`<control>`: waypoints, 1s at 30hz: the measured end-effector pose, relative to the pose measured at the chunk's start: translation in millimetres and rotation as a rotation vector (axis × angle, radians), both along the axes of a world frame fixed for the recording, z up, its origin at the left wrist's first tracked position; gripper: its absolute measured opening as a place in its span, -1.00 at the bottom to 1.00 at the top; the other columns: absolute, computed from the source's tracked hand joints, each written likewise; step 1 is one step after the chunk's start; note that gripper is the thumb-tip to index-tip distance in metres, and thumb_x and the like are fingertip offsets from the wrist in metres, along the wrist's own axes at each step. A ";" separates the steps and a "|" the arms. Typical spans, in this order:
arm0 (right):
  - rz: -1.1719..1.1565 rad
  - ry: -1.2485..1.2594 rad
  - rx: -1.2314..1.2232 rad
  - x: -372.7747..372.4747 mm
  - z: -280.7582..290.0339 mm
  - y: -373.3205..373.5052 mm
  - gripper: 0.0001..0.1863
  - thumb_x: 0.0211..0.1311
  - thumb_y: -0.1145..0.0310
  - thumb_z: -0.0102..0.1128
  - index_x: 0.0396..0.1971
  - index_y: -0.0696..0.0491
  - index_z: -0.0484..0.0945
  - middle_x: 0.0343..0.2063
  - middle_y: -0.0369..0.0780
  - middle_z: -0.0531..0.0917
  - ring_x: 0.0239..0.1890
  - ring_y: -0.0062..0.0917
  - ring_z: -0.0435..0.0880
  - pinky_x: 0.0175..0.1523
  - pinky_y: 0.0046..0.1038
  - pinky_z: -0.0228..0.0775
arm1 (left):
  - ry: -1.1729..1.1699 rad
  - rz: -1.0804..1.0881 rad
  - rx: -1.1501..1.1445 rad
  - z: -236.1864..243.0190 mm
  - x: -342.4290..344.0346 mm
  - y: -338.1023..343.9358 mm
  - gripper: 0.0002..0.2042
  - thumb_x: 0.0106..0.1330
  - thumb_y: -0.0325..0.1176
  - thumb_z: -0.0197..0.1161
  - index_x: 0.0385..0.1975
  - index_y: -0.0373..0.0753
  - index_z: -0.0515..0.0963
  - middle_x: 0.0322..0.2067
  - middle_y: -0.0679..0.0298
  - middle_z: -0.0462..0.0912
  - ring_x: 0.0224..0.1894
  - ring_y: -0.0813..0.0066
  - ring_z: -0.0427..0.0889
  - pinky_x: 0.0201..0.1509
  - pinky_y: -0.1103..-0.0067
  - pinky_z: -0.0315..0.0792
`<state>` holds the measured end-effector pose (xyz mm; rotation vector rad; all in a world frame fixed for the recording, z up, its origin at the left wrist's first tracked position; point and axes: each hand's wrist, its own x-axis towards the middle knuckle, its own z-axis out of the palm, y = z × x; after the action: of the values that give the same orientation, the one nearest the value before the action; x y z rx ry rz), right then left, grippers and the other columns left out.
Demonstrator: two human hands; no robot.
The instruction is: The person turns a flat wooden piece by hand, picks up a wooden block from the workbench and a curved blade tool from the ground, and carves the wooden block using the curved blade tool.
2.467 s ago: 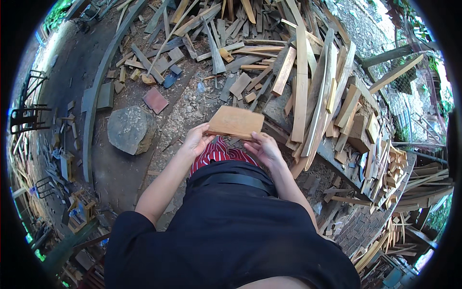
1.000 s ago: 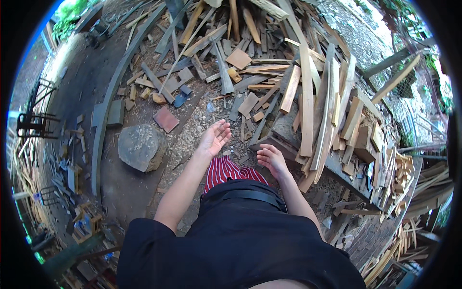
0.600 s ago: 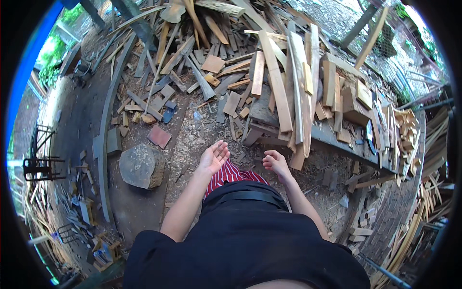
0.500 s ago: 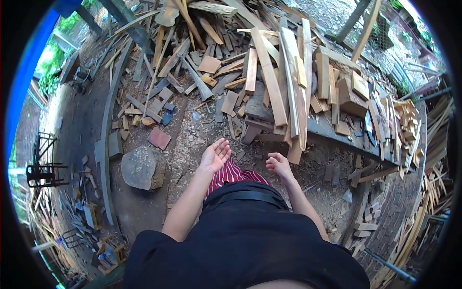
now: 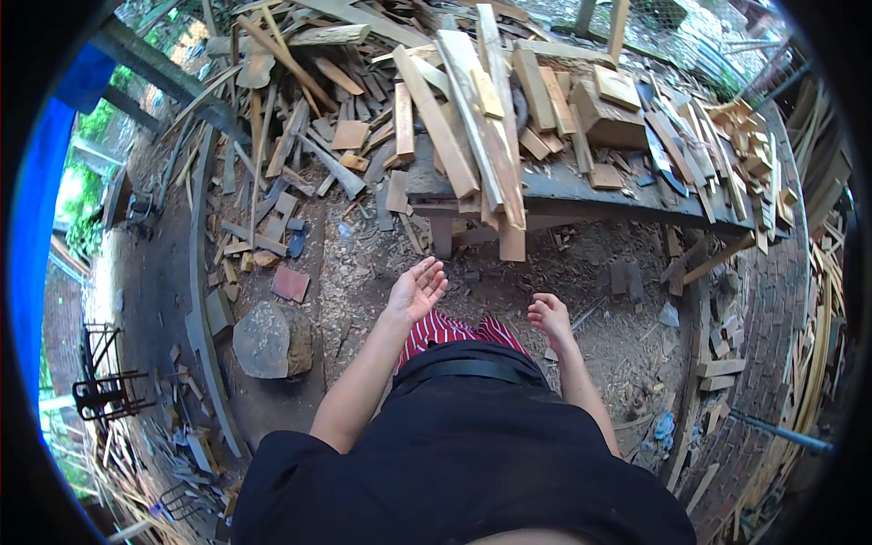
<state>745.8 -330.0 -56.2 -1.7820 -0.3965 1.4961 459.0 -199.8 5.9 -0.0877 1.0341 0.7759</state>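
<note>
My left hand (image 5: 418, 289) is held out in front of me, palm turned up and fingers apart, with nothing in it. To its right, my right hand (image 5: 550, 320) hovers with loosely curled fingers, and it holds nothing that I can see. Neither hand touches anything. Beyond them stands a dark workbench (image 5: 581, 188) loaded with wood. Several long boards (image 5: 472, 118) jut over its near edge, closest to my hands. A thick wooden block (image 5: 607, 113) with a smaller pale block (image 5: 618, 87) on top sits further right on the bench.
A tree stump (image 5: 263, 345) stands at my left, near a reddish square tile (image 5: 290, 283) on the ground. Scrap wood (image 5: 350, 136) is heaped at the far left. A long curved beam (image 5: 202, 300) runs along the left. Blue plastic (image 5: 665, 427) lies at right.
My view has turned and the workbench now appears further left and higher in the picture. Both hands stay raised, and the right one's fingers have shifted slightly.
</note>
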 end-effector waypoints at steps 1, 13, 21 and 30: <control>-0.013 -0.021 0.010 6.1 0.5 -7.8 -0.72 0.35 0.36 0.04 0.01 0.08 0.47 -0.33 -0.27 0.62 -0.38 -0.65 0.61 -0.29 -0.60 0.51 | -0.005 -0.025 0.001 -2.7 3.3 -1.0 -0.75 0.41 -0.34 0.07 0.02 -0.23 0.49 -0.13 0.24 0.61 -0.17 0.44 0.59 0.03 0.42 0.54; -0.216 -0.113 -0.124 54.0 -5.4 -78.0 -0.72 0.36 0.35 0.03 0.02 0.07 0.48 -0.31 -0.28 0.63 -0.35 -0.64 0.64 -0.28 -0.56 0.53 | 0.059 -0.234 0.018 -14.4 91.9 21.3 -0.73 0.39 -0.34 0.08 0.04 -0.21 0.48 -0.10 0.26 0.60 -0.14 0.45 0.58 0.08 0.43 0.52; -0.101 -0.126 -0.120 115.2 7.9 -23.4 -0.73 0.34 0.35 0.01 -0.01 0.06 0.49 -0.36 -0.31 0.63 -0.39 -0.66 0.61 -0.35 -0.57 0.46 | 0.044 -0.456 0.179 -46.9 190.9 79.9 -0.67 0.39 -0.29 0.10 0.11 -0.23 0.42 -0.13 0.22 0.60 -0.18 0.48 0.59 -0.01 0.47 0.54; 0.611 -0.677 -0.117 233.7 28.8 126.1 -0.65 0.19 0.31 0.09 -0.04 0.09 0.56 -0.24 -0.14 0.70 -0.25 -0.43 0.71 -0.07 -0.37 0.52 | -0.009 -0.241 0.141 -51.1 259.0 138.3 -0.68 0.44 -0.30 0.05 0.13 -0.22 0.42 -0.12 0.22 0.61 -0.13 0.45 0.59 0.03 0.46 0.53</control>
<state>979.5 -203.9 -27.4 -2.3744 -1.3066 1.2523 718.0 -61.6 -45.2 0.1518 0.9578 0.6259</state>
